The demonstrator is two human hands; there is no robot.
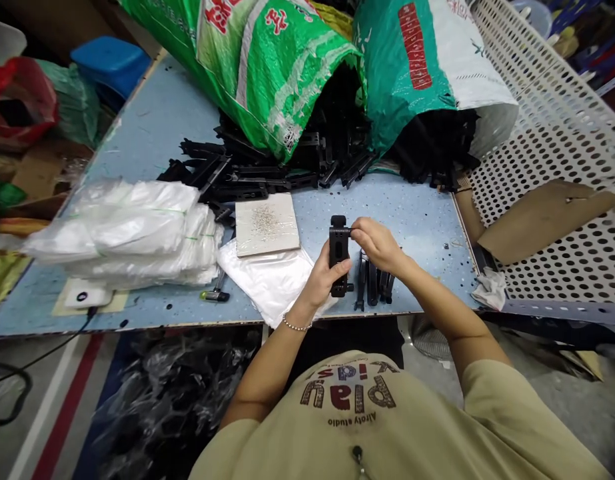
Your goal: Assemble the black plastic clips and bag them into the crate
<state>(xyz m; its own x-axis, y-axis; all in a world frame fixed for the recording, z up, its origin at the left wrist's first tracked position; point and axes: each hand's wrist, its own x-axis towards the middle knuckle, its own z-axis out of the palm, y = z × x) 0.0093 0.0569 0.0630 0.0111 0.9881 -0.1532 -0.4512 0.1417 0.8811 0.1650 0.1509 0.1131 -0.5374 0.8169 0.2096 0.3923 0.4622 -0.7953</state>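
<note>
Near the front edge of the blue table, my left hand (325, 279) is closed around a black plastic part (339, 250), which it holds upright. Beside the part's upper right side is my right hand (374, 243), its fingers pinched on something small and dark at that side. Several black parts (372, 280) lie on the table just below my right hand. To the left, a pale square board (267, 223) with small grains on it rests on white plastic bags (267, 280).
Green sack (297, 73) and teal sack (412, 73) spill black parts at the back. Bundled clear bags (132, 227), a white device (88, 293) and a cutter (214, 295) lie left. A perforated white rack (552, 153) holding cardboard (542, 220) stands right.
</note>
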